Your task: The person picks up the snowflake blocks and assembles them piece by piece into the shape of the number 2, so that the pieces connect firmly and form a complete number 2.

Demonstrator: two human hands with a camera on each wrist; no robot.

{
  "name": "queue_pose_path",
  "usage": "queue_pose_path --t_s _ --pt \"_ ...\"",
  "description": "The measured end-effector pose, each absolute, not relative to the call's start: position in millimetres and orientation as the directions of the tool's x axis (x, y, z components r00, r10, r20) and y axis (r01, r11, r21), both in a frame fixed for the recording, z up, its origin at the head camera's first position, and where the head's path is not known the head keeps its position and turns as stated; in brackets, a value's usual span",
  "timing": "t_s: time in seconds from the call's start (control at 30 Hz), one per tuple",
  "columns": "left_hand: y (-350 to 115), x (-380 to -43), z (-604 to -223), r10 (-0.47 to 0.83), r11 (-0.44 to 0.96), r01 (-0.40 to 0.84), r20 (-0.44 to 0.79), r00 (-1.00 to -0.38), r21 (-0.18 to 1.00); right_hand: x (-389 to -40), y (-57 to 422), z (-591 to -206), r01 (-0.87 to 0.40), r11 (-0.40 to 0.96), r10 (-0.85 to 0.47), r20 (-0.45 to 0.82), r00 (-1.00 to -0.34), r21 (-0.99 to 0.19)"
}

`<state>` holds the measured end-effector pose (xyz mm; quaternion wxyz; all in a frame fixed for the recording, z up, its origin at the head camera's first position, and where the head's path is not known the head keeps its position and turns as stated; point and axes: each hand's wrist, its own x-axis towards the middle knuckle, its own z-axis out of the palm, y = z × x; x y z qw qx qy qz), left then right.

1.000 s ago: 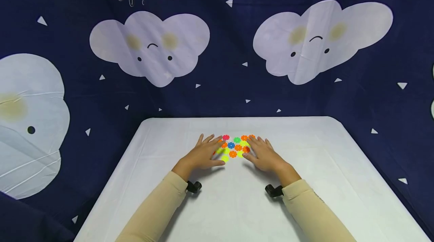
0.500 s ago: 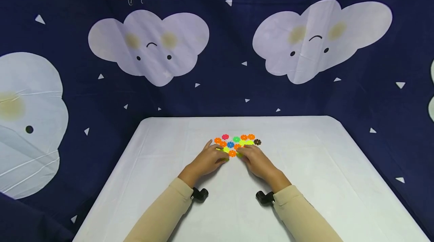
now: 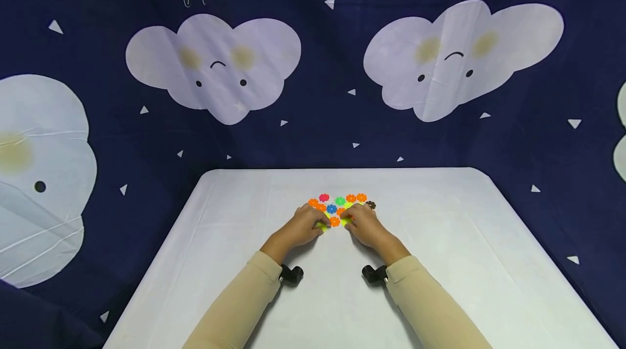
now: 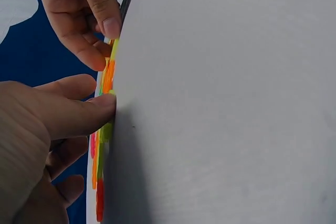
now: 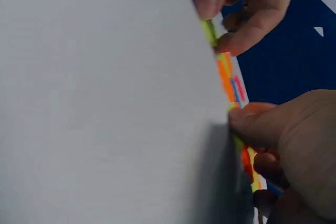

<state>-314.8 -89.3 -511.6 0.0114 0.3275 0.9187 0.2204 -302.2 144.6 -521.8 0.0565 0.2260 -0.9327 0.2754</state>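
Flat, notched plastic snowflake discs lie grouped toward the far side of the white table point(image 3: 337, 284). My left hand point(image 3: 299, 227) pinches a yellow snowflake disc point(image 3: 323, 226) at the group's near left edge, thumb and fingertips around it. Opposite, my right hand point(image 3: 365, 225) has its thumb and index finger curled on another yellow snowflake disc point(image 3: 345, 222). An orange disc point(image 3: 335, 222) lies between the hands, with a blue disc point(image 3: 331, 209) behind it. In the left wrist view, the left thumb point(image 4: 104, 107) covers part of its disc. Fingers hide several other discs.
Behind the hands are a pink disc point(image 3: 324, 197), a green disc point(image 3: 340, 201) and several orange ones. A dark brown disc point(image 3: 371, 205) sits at the right end. A navy curtain point(image 3: 332, 137) with cloud prints hangs behind the table's far edge.
Both hands were spread over the discs, then moved inward and lowered. Their fingers have curled onto yellow discs at the near edge of the group. The discs stay in about the same places.
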Motion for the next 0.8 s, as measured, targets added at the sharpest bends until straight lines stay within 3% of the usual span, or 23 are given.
queue_pose_path --t_s 0.2,0.4,0.63,0.8 --pt "-90 -314 -511 0.584 0.680 0.571 0.130 -0.801 0.460 -306 145 -518 -0.412 0.766 -0.388 0.157 -0.908 -0.494" --pt "-91 -310 -515 0.530 0.593 0.550 0.228 -0.817 0.589 -296 150 -526 -0.468 0.676 -0.391 0.262 -0.883 -0.569" --pt "-92 -305 -524 0.385 0.485 0.455 0.285 -0.878 0.747 -276 151 -534 -0.373 0.541 -0.169 0.336 -0.926 -0.754" --pt "-89 -297 -529 0.329 0.399 0.389 0.267 -0.906 0.830 -269 147 -534 -0.334 0.372 -0.133 0.306 -0.943 -0.866"
